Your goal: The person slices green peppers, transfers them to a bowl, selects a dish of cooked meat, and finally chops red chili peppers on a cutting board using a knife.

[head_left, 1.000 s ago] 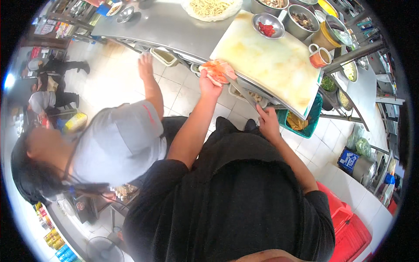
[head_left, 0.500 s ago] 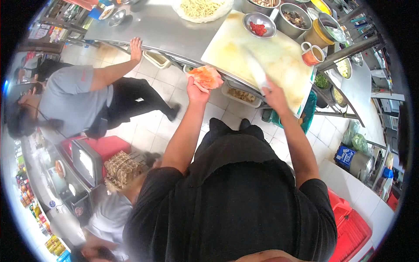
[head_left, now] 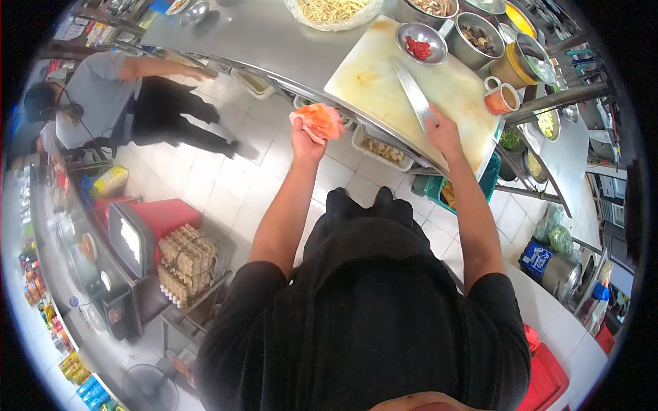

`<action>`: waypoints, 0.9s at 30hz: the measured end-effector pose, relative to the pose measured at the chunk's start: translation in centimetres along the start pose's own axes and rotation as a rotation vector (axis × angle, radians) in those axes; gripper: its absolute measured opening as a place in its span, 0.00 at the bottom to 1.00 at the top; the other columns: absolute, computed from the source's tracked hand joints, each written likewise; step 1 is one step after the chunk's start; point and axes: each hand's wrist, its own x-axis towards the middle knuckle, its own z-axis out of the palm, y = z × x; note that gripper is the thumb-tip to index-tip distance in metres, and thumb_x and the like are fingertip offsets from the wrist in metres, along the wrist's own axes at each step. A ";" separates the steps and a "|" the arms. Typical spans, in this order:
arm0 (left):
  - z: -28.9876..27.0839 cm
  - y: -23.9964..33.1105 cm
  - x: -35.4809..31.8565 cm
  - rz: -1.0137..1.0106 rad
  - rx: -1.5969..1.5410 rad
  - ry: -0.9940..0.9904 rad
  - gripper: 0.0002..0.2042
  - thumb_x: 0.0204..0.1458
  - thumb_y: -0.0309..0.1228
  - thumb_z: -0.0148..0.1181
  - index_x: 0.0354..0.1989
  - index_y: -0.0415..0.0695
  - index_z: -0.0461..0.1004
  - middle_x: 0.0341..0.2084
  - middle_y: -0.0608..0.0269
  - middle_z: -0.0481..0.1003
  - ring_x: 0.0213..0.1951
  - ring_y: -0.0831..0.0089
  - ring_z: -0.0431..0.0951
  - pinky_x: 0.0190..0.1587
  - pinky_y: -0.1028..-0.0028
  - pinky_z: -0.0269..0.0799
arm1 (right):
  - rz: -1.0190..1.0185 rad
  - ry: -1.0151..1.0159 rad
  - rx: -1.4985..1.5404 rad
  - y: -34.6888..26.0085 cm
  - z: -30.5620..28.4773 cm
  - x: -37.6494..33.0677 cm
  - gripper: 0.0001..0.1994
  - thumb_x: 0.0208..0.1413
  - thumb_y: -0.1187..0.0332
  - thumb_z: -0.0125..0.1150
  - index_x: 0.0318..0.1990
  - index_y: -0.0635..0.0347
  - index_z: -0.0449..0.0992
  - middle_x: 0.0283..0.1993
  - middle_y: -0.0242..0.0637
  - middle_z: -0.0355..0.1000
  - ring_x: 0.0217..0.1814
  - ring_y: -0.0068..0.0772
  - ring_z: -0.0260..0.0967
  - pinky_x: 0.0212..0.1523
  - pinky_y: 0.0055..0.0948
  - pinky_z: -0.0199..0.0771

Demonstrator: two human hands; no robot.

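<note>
The orange cloth (head_left: 320, 120) sits bunched in the left hand's (head_left: 306, 140) grip.

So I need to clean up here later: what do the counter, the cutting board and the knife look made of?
Counter: probably stainless steel, grey with a dull sheen.
Cutting board: likely plastic, pale cream, matte, with yellowish stains.
Knife under the right hand: broad metal blade, shiny grey; its handle is hidden.
The left hand holds an orange cloth, soft and crumpled.

Cutting board on the counter, bowls behind it

The knife (head_left: 413, 94) lies on the cutting board (head_left: 384, 82); a small bowl (head_left: 421, 42) stands behind it, a mug (head_left: 501, 98) to its right, trays (head_left: 381, 146) beneath the counter (head_left: 260, 41).
</note>
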 end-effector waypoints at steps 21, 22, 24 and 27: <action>-2.1 1.0 3.1 0.039 0.005 -0.046 0.28 0.70 0.48 0.25 0.69 0.41 0.56 0.65 0.50 0.64 0.67 0.53 0.64 0.70 0.54 0.60 | -0.253 -0.177 -0.105 -5.4 3.7 -3.0 0.26 0.59 0.60 0.60 0.66 0.47 0.70 0.50 0.51 0.78 0.50 0.55 0.76 0.55 0.45 0.74; -1.9 0.8 3.0 0.033 0.004 -0.025 0.28 0.70 0.48 0.25 0.69 0.42 0.56 0.65 0.50 0.64 0.67 0.53 0.64 0.70 0.54 0.60 | -0.352 -0.174 -0.131 -5.9 4.8 -3.5 0.26 0.59 0.61 0.60 0.66 0.47 0.70 0.51 0.51 0.77 0.50 0.54 0.76 0.55 0.45 0.74; -1.7 1.1 2.9 0.047 0.021 0.049 0.28 0.70 0.49 0.25 0.69 0.43 0.56 0.65 0.51 0.65 0.67 0.53 0.64 0.70 0.53 0.60 | -0.404 -0.212 -0.158 -7.8 6.1 -4.7 0.26 0.59 0.62 0.59 0.66 0.46 0.70 0.51 0.50 0.78 0.50 0.54 0.76 0.54 0.44 0.74; -2.0 2.0 2.5 0.056 0.011 0.042 0.28 0.70 0.49 0.24 0.68 0.43 0.57 0.64 0.51 0.65 0.66 0.52 0.65 0.69 0.52 0.62 | -0.346 -0.249 -0.186 -9.4 6.2 -6.3 0.26 0.58 0.64 0.58 0.66 0.44 0.71 0.47 0.50 0.77 0.47 0.54 0.76 0.52 0.45 0.74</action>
